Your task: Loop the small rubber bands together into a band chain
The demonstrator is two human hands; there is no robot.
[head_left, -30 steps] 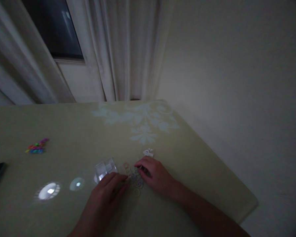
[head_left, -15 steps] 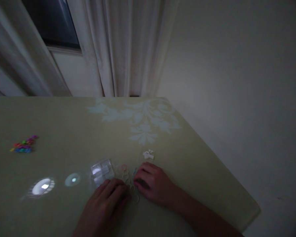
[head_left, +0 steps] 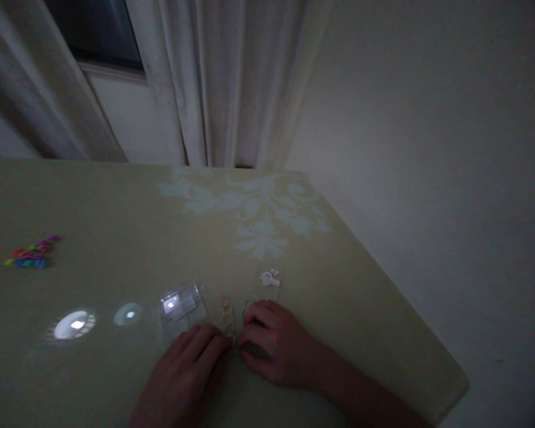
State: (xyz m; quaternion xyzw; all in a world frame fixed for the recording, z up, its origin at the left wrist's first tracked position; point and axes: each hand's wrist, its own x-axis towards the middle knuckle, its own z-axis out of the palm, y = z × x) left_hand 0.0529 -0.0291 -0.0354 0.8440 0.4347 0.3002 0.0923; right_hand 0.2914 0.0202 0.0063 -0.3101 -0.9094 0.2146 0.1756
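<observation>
A string of small pale rings (head_left: 227, 318), pinkish at its far end, lies on the table between my hands; whether the rings are linked is too small to tell. My left hand (head_left: 187, 362) is closed, its thumb and fingertips pinching at the near end of the rings. From the right, the curled fingers of my right hand (head_left: 271, 342) meet the same end, almost touching my left fingertips. Their exact grip is hidden. Some bluish-green rings (head_left: 245, 307) show just beyond my right fingers. A clear plastic compartment box (head_left: 182, 306) sits just past my left hand.
Beyond my right hand is a clear bag or sheet with small white pieces (head_left: 270, 277). A pile of bright multicoloured small pieces (head_left: 33, 254) lies at the far left. The table's (head_left: 361, 333) right edge slants alongside a wall; curtains (head_left: 245, 89) hang behind.
My fingertips have come closer together at the near end of the rings. The loose rings that lay nearer to me no longer show. The view has shifted slightly.
</observation>
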